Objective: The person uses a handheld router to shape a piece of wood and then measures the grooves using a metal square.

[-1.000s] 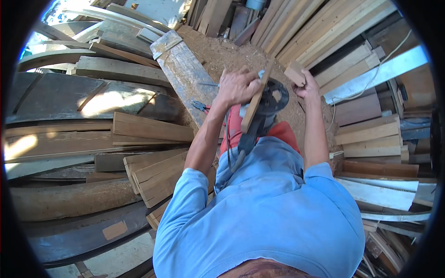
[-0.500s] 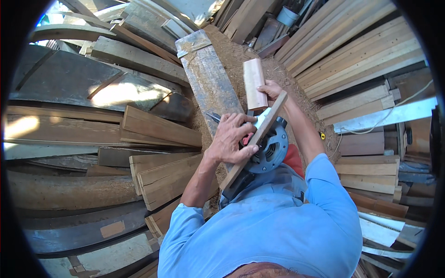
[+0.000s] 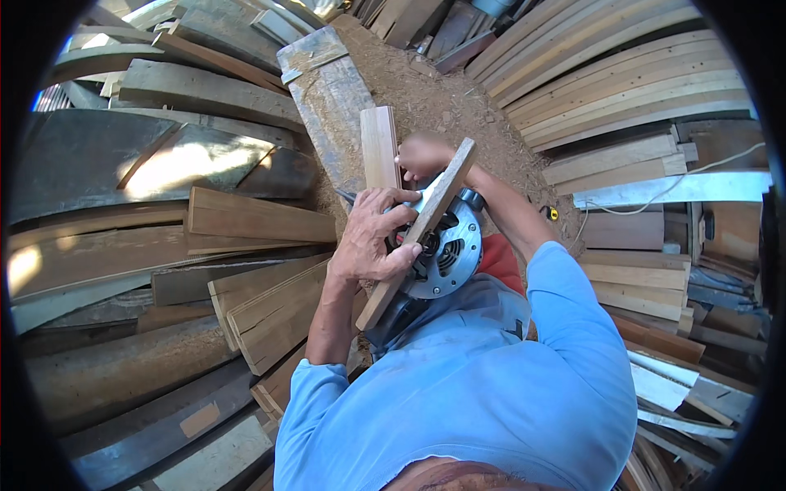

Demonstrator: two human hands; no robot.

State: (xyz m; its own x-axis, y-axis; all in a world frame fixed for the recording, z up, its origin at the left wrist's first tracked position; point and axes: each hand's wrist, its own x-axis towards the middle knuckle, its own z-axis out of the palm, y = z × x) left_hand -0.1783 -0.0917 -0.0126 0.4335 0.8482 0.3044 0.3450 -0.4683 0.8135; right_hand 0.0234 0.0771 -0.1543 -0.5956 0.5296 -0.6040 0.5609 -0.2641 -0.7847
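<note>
A round grey router [image 3: 450,254] sits in front of my body with its vented base up. A narrow wooden strip [image 3: 438,192] lies slantwise across that base. My left hand [image 3: 377,233] is bent over the tool's left side, thumb pressed against the strip and fingers curled near it. Just beyond those fingers is a reddish board [image 3: 379,147], its near end hidden by the hand. My right hand [image 3: 426,155] reaches past the strip's far end, fingertips close to the board's right edge. Motion smears it, so its grip is unclear.
A worn, sawdust-covered plank [image 3: 327,90] runs away from me under the board. Stacked timber [image 3: 270,303] crowds the left, with more long boards [image 3: 614,78] at the right. A yellow tape measure [image 3: 549,213] and a pale cord [image 3: 696,192] lie at the right.
The reddish board has moved left and now lies over the worn plank. My right hand has gone from gripping its edge to a blur beside it. The whole view has shifted slightly.
</note>
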